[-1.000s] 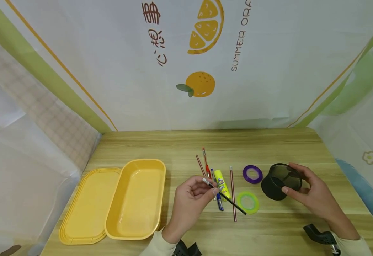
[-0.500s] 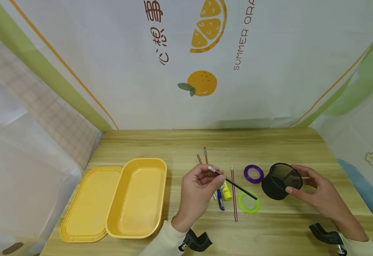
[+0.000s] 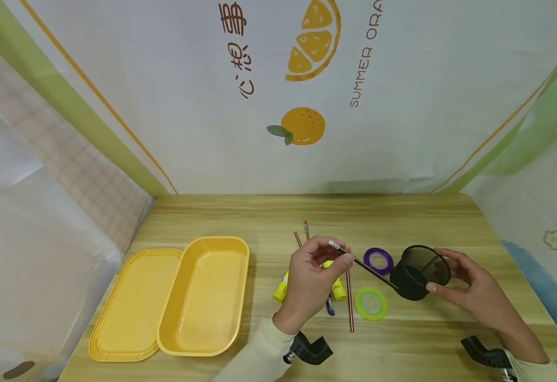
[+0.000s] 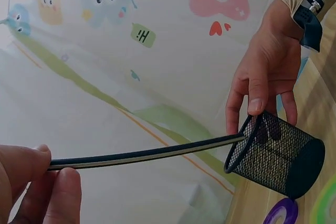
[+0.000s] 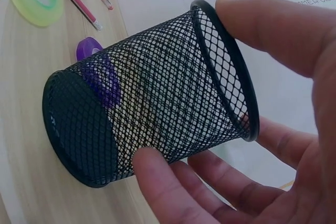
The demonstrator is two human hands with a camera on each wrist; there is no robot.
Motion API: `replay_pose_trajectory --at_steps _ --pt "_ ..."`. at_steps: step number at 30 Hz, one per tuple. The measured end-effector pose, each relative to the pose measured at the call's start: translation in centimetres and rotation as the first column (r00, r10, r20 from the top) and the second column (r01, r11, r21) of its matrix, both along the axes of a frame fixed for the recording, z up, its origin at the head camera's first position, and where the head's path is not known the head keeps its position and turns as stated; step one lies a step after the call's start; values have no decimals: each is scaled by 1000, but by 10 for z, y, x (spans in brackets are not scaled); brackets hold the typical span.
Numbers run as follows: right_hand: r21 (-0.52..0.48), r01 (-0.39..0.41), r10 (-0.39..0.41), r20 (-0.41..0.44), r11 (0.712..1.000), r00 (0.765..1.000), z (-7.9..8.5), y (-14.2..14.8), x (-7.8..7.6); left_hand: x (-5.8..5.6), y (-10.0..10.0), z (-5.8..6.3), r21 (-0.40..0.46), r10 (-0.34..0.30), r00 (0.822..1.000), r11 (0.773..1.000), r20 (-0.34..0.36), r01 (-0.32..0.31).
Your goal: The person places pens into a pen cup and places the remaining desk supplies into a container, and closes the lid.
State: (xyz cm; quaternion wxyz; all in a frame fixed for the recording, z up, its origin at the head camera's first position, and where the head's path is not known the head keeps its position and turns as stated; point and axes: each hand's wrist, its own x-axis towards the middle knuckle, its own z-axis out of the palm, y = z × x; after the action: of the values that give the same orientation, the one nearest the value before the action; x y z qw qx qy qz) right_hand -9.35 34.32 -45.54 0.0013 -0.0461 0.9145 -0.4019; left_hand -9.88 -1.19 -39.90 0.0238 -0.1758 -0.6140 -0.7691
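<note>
as l hand [image 3: 310, 278] pinches blk pencil [image 4: 147, 154], r hand [image 3: 474, 293] part-hides cup [image 3: 409, 284].

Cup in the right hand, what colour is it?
The cup is black, clearest in the right wrist view.

On the table [image 3: 402, 347], a lid [image 3: 135, 305] lies left of a box [image 3: 206, 297]; a pencil [image 3: 350, 305] and two tape rolls [image 3: 358, 304] lie between box and cup [image 3: 409, 281].

The white backdrop [image 3: 378, 143] reads "心想事" and a cut-off "SUMMER ORA", the green patch [image 4: 143, 35] "Hi".
</note>
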Motion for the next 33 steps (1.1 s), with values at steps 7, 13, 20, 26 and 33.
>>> replay_pose_trajectory --at_steps 7,13,20,26,33 --pt "-36 8 -9 -29 999 1000 0 -3 2 -11 21 5 -59 3 996 998 -85 -8" --pt "-39 14 -13 9 999 1000 -2 -3 2 -22 40 5 -43 -10 997 999 -74 7" --pt "-25 -10 11 30 1000 999 -1 -2 0 -31 54 -2 -27 -1 999 1000 -38 0" --pt "-32 -19 20 35 999 999 0 0 0 -36 75 -16 -44 20 999 999 -48 -22" --pt "-24 -13 15 47 1000 999 0 0 0 -39 89 -25 -99 12 998 995 -59 -18"
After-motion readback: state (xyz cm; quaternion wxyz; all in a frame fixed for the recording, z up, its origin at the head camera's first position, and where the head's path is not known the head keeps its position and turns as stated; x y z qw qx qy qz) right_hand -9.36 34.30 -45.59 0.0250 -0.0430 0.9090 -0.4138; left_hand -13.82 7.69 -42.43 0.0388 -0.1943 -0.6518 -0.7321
